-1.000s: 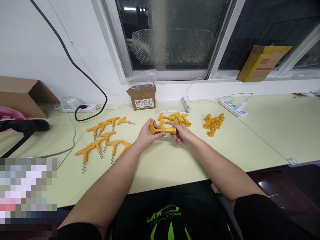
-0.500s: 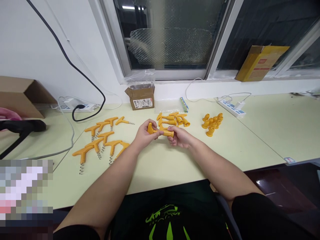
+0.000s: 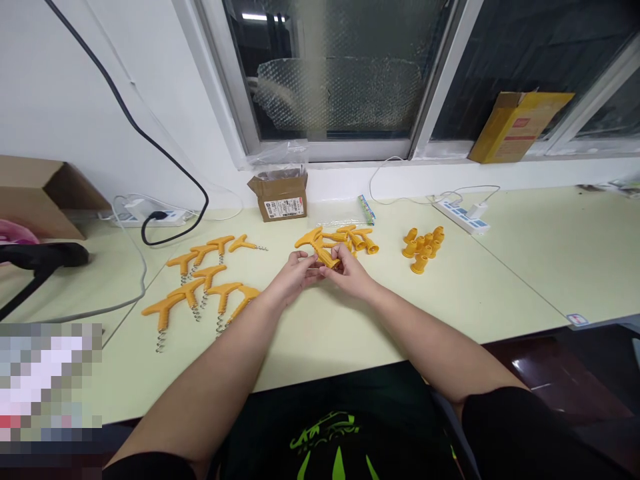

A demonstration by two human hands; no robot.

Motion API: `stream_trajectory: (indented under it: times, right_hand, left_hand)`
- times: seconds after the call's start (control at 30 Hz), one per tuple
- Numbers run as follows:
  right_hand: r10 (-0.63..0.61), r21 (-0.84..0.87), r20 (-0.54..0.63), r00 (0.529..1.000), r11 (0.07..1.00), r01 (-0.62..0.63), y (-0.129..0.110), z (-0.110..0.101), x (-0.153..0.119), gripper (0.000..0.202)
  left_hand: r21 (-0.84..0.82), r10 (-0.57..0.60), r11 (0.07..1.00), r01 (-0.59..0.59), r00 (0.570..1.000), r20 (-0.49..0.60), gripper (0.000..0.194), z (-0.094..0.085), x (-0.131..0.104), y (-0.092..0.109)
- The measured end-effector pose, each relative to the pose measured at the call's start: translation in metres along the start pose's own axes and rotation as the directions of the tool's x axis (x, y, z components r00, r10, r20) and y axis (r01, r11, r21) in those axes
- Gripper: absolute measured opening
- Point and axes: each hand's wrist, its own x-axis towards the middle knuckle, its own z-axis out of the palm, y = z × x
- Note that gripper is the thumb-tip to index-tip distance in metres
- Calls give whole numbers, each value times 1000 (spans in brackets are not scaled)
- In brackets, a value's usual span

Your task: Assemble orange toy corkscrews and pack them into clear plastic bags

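Observation:
Both hands meet over the table around one yellow T-handled piece with a sleeve over its shaft. My left hand grips its near side with closed fingers. Pinched at the sleeve end is my right hand. The handle points up and to the left. Just behind lie several sleeved yellow pieces. Left of my left hand, several yellow corkscrews with bare metal spirals are spread out. Several loose yellow sleeves stand in a cluster to the right.
A small open cardboard box and a clear plastic bag lie near the wall. Power strips with cables are at the back right and left. A black stand is at the far left.
The held piece has turned so that its handle now points up and away, with its sleeve end nearer me. My hands have come closer together around it.

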Motion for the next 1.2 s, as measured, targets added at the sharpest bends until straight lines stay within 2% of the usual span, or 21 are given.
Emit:
stream_trajectory:
  times: [0.1,0.17,0.23,0.33,0.4,0.47,0.53,0.6,0.73,0.83,0.9,1.0,1.1,1.13,1.2]
  right_hand:
    - [-11,-155,81,997,988,24,4,-2,-1,31]
    - [-10,-183,177,984,982,42,6,-4,-2,29]
    - [-4,-191,247,969,980,52,7,-6,-2,37]
    - [9,-199,270,963,979,47,7,-8,-3,51]
    - [-6,-225,266,964,972,68,5,-10,-3,47]
    - [-31,-265,272,962,958,106,2,-14,-3,36]
    - [-56,-303,279,959,942,143,-1,-20,-2,29]
    - [-84,-345,263,961,922,175,-4,-27,0,24]
    - [-135,-507,117,984,844,176,-7,-51,5,12]
    - [-139,-647,-129,982,762,23,-9,-78,7,11]
    - [-97,-704,-357,929,682,-199,-11,-102,6,15]
    - [21,-682,-601,799,507,-527,-12,-139,2,24]
    - [212,-598,-687,695,378,-707,-12,-165,-2,26]
    - [261,-585,-692,673,343,-735,-11,-169,-2,26]
    - [323,-589,-680,658,294,-753,-9,-171,-1,23]
  left_hand:
    - [45,5,999,-7,999,51,40,-2,1,-1]
    - [91,0,996,-5,999,53,46,-6,3,-1]
    - [154,32,988,-29,999,-16,53,-11,8,-1]
    - [344,158,934,-98,976,-148,44,-24,19,-2]
    - [558,281,819,-138,943,-179,33,-32,27,-2]
    - [745,389,650,-150,908,-157,23,-39,33,-2]
    - [846,447,516,-137,885,-130,17,-42,37,-1]
    - [893,461,436,-115,880,-112,16,-43,40,0]
    - [927,468,355,-120,882,-64,26,-42,43,1]
    - [934,476,310,-178,879,10,35,-44,42,5]
    - [963,523,214,-165,852,30,38,-49,40,8]
    - [996,556,78,44,827,-80,45,-59,39,13]
    - [966,437,53,253,864,-250,51,-72,39,18]
    - [960,399,47,278,875,-273,51,-75,39,19]
    - [960,377,24,280,886,-268,49,-78,37,21]
